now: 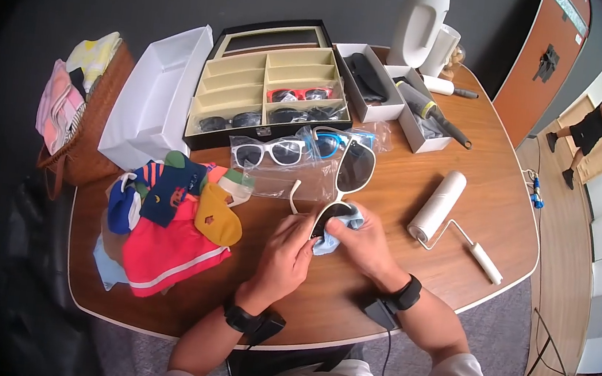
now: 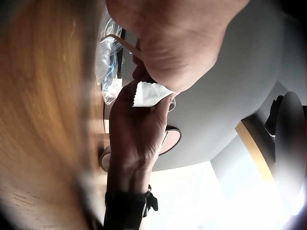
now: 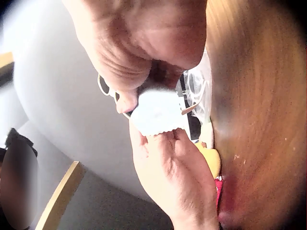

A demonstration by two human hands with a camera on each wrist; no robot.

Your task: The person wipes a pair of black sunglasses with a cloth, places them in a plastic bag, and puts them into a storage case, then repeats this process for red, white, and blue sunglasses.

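A pair of white-framed sunglasses (image 1: pixel 356 170) with dark lenses is held up above the front of the table, one lens raised toward the back. My left hand (image 1: pixel 283 261) grips the frame around the nearer lens. At that same lens, my right hand (image 1: pixel 364 244) pinches a light blue cleaning cloth (image 1: pixel 326 245), its thumb pressing the cloth on the glass. The cloth's zigzag-cut edge (image 2: pixel 146 94) pokes out between the hands in the left wrist view. In the right wrist view the cloth (image 3: pixel 158 114) looks nearly white, and a temple arm (image 3: pixel 194 103) sticks out beside it.
Bagged sunglasses (image 1: pixel 271 154) lie just behind my hands, before a compartment case (image 1: pixel 232 78) holding more pairs. Socks and folded cloths (image 1: pixel 172 226) are piled at left, near an open white box (image 1: pixel 157 92) and a basket (image 1: pixel 99 115). A lint roller (image 1: pixel 438 206) lies right. Someone (image 1: pixel 593 131) walks beyond.
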